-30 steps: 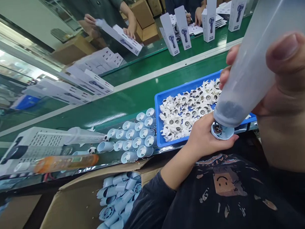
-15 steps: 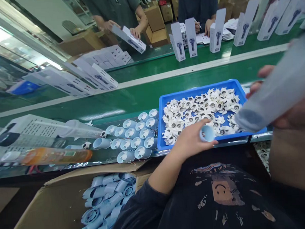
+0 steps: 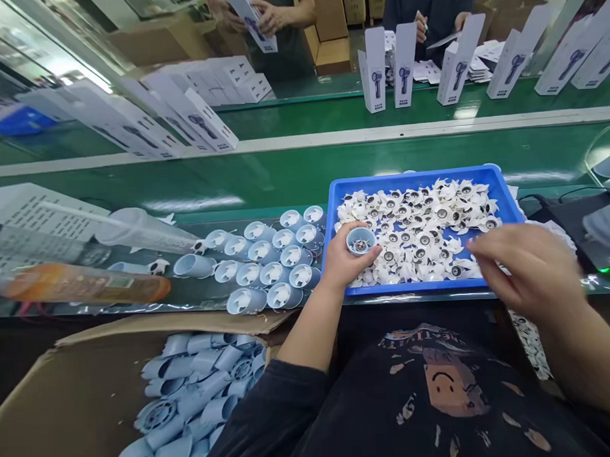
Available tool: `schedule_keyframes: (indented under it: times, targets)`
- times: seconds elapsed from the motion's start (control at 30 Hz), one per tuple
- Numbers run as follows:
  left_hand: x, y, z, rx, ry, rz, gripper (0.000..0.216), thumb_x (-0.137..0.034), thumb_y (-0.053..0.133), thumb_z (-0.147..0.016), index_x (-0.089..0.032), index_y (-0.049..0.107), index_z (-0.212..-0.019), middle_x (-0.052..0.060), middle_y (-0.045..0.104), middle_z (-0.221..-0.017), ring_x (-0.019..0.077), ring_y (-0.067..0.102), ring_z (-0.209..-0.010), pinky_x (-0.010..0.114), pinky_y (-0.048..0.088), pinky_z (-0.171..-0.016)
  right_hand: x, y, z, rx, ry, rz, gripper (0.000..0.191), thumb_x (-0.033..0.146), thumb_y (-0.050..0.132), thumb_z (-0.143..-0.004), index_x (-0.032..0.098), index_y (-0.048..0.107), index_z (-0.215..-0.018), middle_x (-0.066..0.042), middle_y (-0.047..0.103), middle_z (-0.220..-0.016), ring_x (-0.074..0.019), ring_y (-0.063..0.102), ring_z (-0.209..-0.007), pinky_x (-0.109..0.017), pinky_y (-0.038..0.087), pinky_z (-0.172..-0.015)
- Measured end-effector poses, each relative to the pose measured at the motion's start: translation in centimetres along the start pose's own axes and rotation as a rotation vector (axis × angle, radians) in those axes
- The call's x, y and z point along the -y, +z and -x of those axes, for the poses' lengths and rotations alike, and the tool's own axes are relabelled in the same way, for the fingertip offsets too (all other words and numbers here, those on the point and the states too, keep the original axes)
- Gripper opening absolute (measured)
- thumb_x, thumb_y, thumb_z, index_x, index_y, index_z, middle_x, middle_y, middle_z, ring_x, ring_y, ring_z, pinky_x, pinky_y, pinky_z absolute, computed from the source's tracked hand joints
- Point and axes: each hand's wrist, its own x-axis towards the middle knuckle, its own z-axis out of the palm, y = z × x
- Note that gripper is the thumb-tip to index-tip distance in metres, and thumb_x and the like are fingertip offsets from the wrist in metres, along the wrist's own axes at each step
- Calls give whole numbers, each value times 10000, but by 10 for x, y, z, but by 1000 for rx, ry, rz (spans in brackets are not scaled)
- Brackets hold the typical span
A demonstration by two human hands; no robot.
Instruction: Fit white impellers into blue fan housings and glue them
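My left hand (image 3: 349, 257) is closed around a small light-blue fan housing (image 3: 360, 233), its open end facing up. Inside this cup-like part a motor with wires shows. The hand is over the left front of a blue tray (image 3: 412, 288) holding many white fan blades (image 3: 425, 241). At the tray's right side, my right hand (image 3: 531, 267) hovers with its fingers apart, slightly blurred, and no object shows in it. Left of the tray, several blue housings (image 3: 274, 273) stand in rows with white blades in their tops.
A carton (image 3: 89, 362) of loose blue housings sits below the bench edge. An orange bottle (image 3: 87, 283) and a clear cup (image 3: 129, 228) lie left. A black device (image 3: 585, 225) is right. White boxes (image 3: 374, 79) line the far side of the green belt (image 3: 293, 169), where people work.
The greyish tube-like object has left my right hand, which is now over the tray's right side. My left hand has moved left, turning the housing's opening upward.
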Motion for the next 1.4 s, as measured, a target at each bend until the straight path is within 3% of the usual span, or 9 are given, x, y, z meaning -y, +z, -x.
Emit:
schedule_keyframes:
  times: [0.13,0.27,0.4,0.5,0.73,0.87,1.07,1.23,1.4]
  targets:
    - [2,-1,-2,-3,-4,13,496,-462,750,-655,-198,582,-1040,74,673,-987,228,652,-858,370,510,-810,-17,32,-40,264,216,355,166,158,577,-870,141,674,-1003,-135,622,-1079,-272,601,-998,-501,466,-936]
    - [9,0,-3,14,-29,83,605,-460,742,-660,-211,481,-1146,60,634,-986,219,642,-855,363,530,-781,-33,45,-56,394,326,473,228,182,583,-905,134,620,-1125,-98,604,-1082,-220,590,-992,-479,481,-940]
    - [10,1,-2,15,47,56,653,-369,723,-662,-214,395,-1205,77,593,-1090,214,637,-921,363,542,-818,-34,38,-48,309,337,341,241,218,569,-889,122,613,-1106,-142,583,-1141,-269,563,-1072,-552,407,-1015]
    - [5,3,2,55,151,-35,561,-295,669,-714,-205,437,-1217,109,600,-1195,245,629,-1059,404,519,-929,-27,32,-33,249,272,22,370,357,492,-901,151,555,-1201,-158,591,-1137,-255,600,-983,-490,477,-946]
    - [-20,23,22,251,463,-157,604,-526,734,-761,-213,550,-1244,132,663,-1249,297,631,-1151,483,511,-983,2,44,-1,262,169,-632,572,684,404,-883,187,505,-1149,-68,606,-792,-194,621,-677,-362,550,-656]
    - [-31,34,32,287,506,-194,560,-448,700,-821,-174,522,-1275,155,674,-1234,285,653,-1131,460,544,-944,19,45,3,162,111,-603,365,507,604,-863,221,609,-1090,-67,604,-909,-162,587,-713,-327,514,-681]
    - [-37,41,41,220,642,-205,440,-290,607,-874,-164,496,-1280,135,707,-1152,246,684,-1070,426,570,-932,41,44,1,52,-302,-56,124,197,579,-869,203,694,-824,-55,520,-819,-162,529,-720,-296,427,-618]
    - [-47,37,43,59,689,-354,416,-235,558,-897,-163,473,-1298,126,714,-1121,235,681,-1068,400,568,-926,40,55,-9,10,-331,-150,132,226,580,-893,199,705,-859,-39,508,-778,-141,523,-698,-272,433,-613]
    - [-61,20,31,186,644,-484,415,-372,602,-896,-161,536,-1247,127,700,-1153,268,661,-1067,434,537,-927,36,47,-10,57,-305,-257,209,301,561,-939,203,725,-855,-31,527,-732,-123,546,-672,-239,454,-595]
